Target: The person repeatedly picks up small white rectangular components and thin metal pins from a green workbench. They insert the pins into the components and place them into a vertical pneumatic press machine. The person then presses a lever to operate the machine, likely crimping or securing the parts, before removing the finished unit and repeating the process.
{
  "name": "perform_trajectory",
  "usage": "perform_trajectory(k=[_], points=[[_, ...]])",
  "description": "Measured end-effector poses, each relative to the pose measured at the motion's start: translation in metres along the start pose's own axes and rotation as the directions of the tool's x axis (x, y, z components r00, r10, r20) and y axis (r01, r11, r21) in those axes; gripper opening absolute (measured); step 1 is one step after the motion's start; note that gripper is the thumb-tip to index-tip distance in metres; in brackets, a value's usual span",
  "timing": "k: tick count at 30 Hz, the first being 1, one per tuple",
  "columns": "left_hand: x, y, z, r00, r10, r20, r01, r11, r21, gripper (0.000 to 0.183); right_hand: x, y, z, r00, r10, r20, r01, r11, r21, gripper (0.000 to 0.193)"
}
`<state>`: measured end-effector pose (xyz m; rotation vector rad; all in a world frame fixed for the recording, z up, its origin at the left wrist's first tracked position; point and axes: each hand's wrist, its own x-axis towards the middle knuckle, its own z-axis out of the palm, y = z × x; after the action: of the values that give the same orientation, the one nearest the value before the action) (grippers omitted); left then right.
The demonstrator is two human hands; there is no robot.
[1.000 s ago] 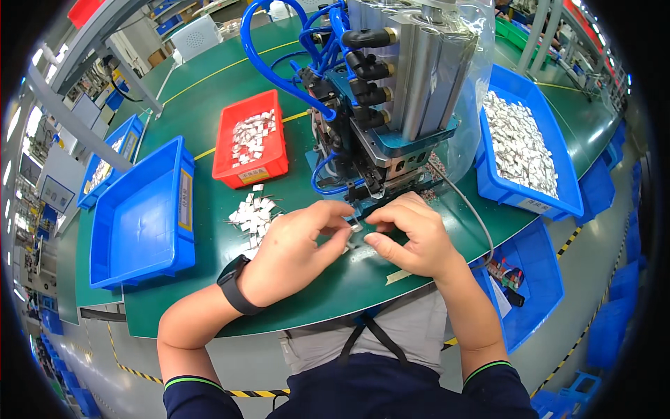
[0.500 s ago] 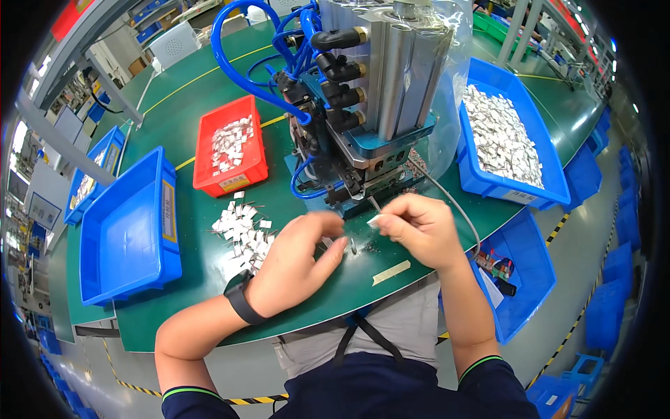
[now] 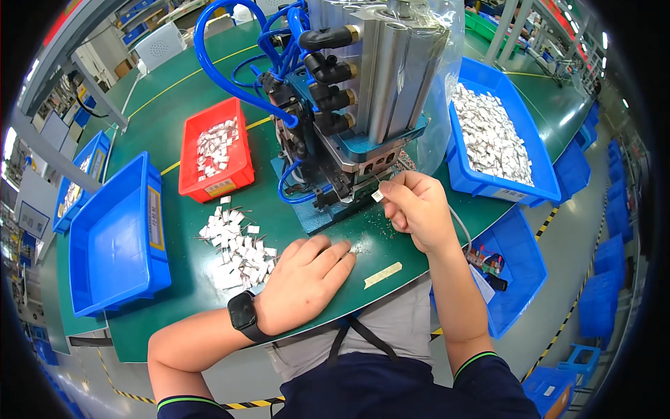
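**Small white piece (image 3: 377,196) at the right hand's (image 3: 420,209) fingertips, machine (image 3: 384,98) just beyond**

The right hand pinches the white piece between thumb and forefinger, at the hand's left edge; its other fingers curl in toward the palm. The machine's lower working end sits just beyond the piece, on the side away from the body, and reaches leftward from there. This short gap in front of the right fingertips is the relation that counts. The piece looks squarish and tilted, and a thin lead seems to run from it toward the machine, so its long axis appears to point away from the hand. The right hand is clearly the nearer of the two.

The left hand (image 3: 309,281) lies palm down on the worktop (image 3: 328,307), lower and well to the left, its fingers bent and slightly apart. Just left of it, reaching a little beyond, spreads a loose pile of similar white pieces (image 3: 241,253). Beyond the right hand and to its right stands a blue tray (image 3: 466,180) heaped with more.

The left thumb and palm are hidden, so I cannot tell whether that hand holds anything. The right fingers cover part of the piece. Whether its lead touches the machine is too small to make out, and the machine's top is cut off.
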<state>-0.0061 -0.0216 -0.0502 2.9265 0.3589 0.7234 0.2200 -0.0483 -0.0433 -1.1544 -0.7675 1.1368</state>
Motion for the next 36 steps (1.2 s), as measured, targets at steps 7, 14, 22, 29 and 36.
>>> perform_trajectory(k=[7,14,22,29,36], points=[[-0.001,0.003,-0.005,0.999,0.030,0.033,-0.031,0.999,0.026,0.032,0.000,0.001,0.003,1.000,0.009,-0.006,-0.009,1.000,0.025,0.016],[0.000,0.005,-0.007,0.999,0.032,0.012,-0.032,0.999,-0.014,0.032,0.000,0.005,0.002,1.000,0.006,-0.002,-0.006,0.999,0.037,0.018],[-0.002,-0.002,-0.009,0.999,-0.044,-0.010,0.041,0.981,-0.188,0.037,-0.001,0.002,0.007,1.000,-0.007,0.007,0.007,1.000,0.024,0.011],[0.005,-0.003,-0.011,0.972,-0.229,-0.060,0.193,0.911,-0.365,0.030,-0.007,0.009,0.000,0.996,-0.057,0.073,0.056,0.998,0.019,0.011],[0.006,0.000,-0.008,0.767,-0.609,0.201,0.499,0.369,-0.784,0.014,-0.007,0.009,-0.003,0.986,-0.056,0.157,0.042,0.995,0.093,0.009]])
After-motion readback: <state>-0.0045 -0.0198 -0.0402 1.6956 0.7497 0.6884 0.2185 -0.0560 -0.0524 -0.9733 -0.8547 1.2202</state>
